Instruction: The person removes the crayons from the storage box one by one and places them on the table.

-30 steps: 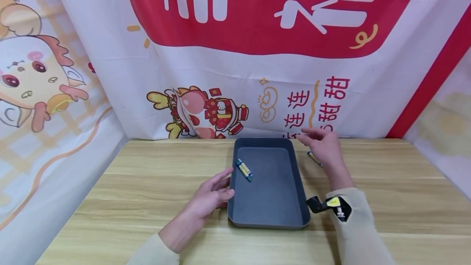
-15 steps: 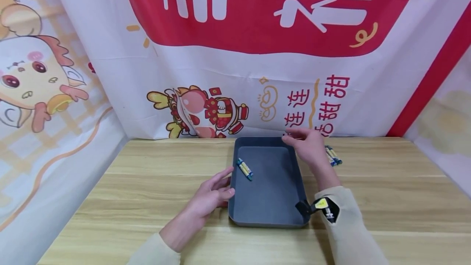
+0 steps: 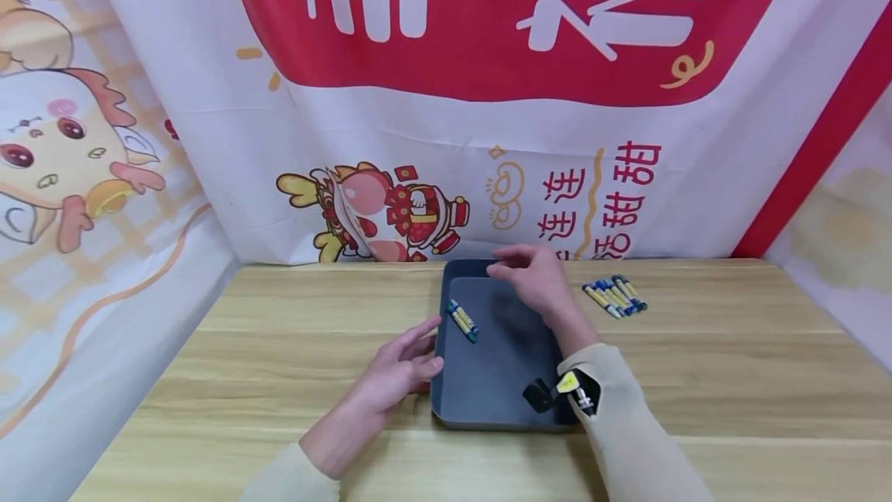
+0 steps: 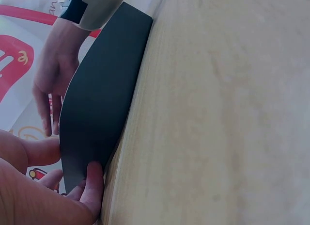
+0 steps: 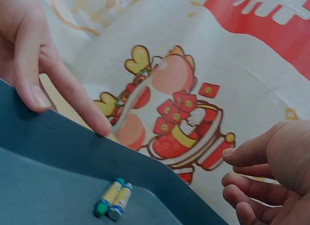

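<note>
A dark grey rectangular tray [image 3: 512,378] lies on the table, with two crayons [image 3: 463,321] side by side near its left wall. In the right wrist view these crayons [image 5: 112,200] have yellow wrappers; one has a green tip. My left hand [image 3: 400,366] rests against the tray's left side, thumb and forefinger at the rim. In the left wrist view, fingers [image 4: 94,186] touch the outer wall. Over the far end of the tray hovers my right hand [image 3: 540,281]. Its thumb and fingers [image 5: 252,186] are loosely bent with a gap between, and nothing shows in them.
Several crayons [image 3: 615,297] lie together on the wooden table [image 3: 732,378] to the right of the tray. A printed cloth [image 3: 446,130] hangs behind the table's far edge. A small black camera [image 3: 550,393] sticks out from the right sleeve.
My right hand has moved left from over the crayons on the table to above the tray, uncovering that group. The left hand, tray and two crayons inside stay put.
</note>
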`<state>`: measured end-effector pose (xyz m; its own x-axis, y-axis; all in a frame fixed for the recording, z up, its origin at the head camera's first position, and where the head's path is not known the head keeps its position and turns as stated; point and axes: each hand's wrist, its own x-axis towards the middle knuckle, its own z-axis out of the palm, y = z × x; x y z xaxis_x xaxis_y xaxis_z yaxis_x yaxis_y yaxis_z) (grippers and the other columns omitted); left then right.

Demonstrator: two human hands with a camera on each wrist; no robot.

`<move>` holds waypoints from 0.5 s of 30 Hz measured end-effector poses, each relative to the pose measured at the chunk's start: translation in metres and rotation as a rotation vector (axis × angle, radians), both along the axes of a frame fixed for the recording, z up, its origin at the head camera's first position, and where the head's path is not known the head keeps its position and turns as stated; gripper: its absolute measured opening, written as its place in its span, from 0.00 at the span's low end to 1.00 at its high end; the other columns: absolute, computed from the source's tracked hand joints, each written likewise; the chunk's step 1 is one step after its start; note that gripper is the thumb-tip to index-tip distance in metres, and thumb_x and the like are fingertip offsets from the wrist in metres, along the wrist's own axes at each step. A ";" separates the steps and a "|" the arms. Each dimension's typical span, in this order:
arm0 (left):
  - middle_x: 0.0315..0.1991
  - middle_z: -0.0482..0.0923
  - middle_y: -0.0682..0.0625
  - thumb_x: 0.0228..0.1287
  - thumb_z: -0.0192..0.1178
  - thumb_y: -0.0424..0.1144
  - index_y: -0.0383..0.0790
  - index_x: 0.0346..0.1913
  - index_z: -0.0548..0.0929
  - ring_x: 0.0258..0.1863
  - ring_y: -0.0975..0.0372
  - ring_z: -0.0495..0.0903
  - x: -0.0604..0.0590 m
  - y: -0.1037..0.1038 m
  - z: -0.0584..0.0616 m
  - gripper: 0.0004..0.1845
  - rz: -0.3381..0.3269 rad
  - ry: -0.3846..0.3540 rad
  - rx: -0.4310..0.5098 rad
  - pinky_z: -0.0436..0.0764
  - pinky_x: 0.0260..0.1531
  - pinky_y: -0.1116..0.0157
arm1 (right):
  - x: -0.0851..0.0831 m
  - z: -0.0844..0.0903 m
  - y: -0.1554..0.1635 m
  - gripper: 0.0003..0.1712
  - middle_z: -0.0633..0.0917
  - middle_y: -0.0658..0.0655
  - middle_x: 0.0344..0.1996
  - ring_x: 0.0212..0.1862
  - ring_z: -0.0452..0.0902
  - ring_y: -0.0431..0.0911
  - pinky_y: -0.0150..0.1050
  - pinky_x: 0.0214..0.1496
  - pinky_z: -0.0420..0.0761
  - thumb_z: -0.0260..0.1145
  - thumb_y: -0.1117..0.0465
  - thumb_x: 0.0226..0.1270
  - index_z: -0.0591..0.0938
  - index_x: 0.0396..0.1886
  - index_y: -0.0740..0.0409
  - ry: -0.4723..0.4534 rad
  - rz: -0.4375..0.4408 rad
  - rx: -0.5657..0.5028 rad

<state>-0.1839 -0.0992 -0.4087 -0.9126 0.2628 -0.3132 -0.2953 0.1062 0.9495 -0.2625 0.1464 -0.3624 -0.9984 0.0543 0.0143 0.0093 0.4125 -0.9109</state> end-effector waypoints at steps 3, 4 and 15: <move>0.82 0.64 0.37 0.76 0.61 0.33 0.57 0.82 0.67 0.75 0.45 0.74 0.000 0.001 -0.001 0.35 -0.009 -0.004 0.001 0.82 0.64 0.52 | -0.002 0.000 -0.007 0.18 0.88 0.59 0.56 0.57 0.79 0.54 0.50 0.63 0.78 0.72 0.55 0.74 0.88 0.61 0.52 -0.015 0.022 -0.017; 0.82 0.64 0.37 0.76 0.61 0.33 0.57 0.82 0.67 0.75 0.45 0.74 0.000 0.001 -0.001 0.36 -0.011 -0.002 0.000 0.82 0.63 0.52 | -0.002 0.000 -0.009 0.18 0.89 0.58 0.56 0.58 0.79 0.54 0.51 0.65 0.78 0.72 0.55 0.74 0.88 0.60 0.51 -0.018 0.027 -0.022; 0.82 0.64 0.36 0.76 0.61 0.33 0.55 0.83 0.66 0.76 0.44 0.74 0.000 0.000 0.002 0.36 -0.016 0.016 0.001 0.83 0.63 0.52 | -0.010 -0.019 -0.021 0.18 0.89 0.55 0.59 0.59 0.80 0.54 0.53 0.65 0.77 0.73 0.54 0.73 0.89 0.60 0.50 -0.062 0.072 -0.006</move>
